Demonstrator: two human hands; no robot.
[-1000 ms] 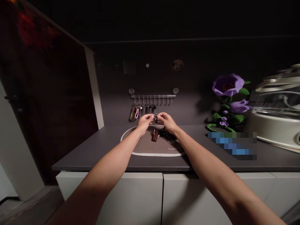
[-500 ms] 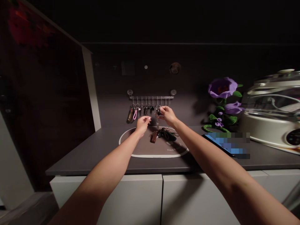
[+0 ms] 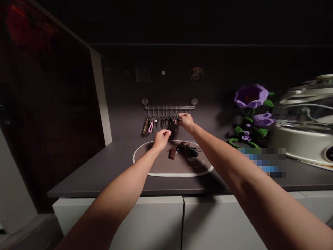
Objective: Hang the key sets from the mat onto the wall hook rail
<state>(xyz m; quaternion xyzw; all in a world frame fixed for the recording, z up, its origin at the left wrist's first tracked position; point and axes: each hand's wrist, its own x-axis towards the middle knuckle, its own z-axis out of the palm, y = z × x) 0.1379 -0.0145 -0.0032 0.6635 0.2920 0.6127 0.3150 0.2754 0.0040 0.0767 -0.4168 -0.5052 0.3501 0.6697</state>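
Note:
A clear hook rail (image 3: 169,107) is fixed to the dark wall, with several key rings and fobs on its hooks. At its left end hang a dark lettered tag (image 3: 145,127) and a pink strap (image 3: 151,126). My right hand (image 3: 185,121) is closed on a key ring with keys (image 3: 177,120), right at one of the right-hand hooks. Lower and to the left, my left hand (image 3: 161,138) is held in a pinch; anything between its fingertips is too small to make out. Beneath both hands, a pile of keys (image 3: 187,149) with a brown fob (image 3: 172,152) lies on an oval mat (image 3: 156,163).
The mat lies on a dark countertop (image 3: 111,173) above white cabinets (image 3: 148,218). Right of my right arm are purple artificial flowers (image 3: 251,97), a blurred-out device (image 3: 270,168) and a cream appliance with a clear lid (image 3: 299,139). A wall panel edge (image 3: 100,97) borders the left.
My right hand has moved up slightly, bringing the key ring closer to the hook rail. My left hand has shifted a little to the right, still pinched. The view has shifted slightly.

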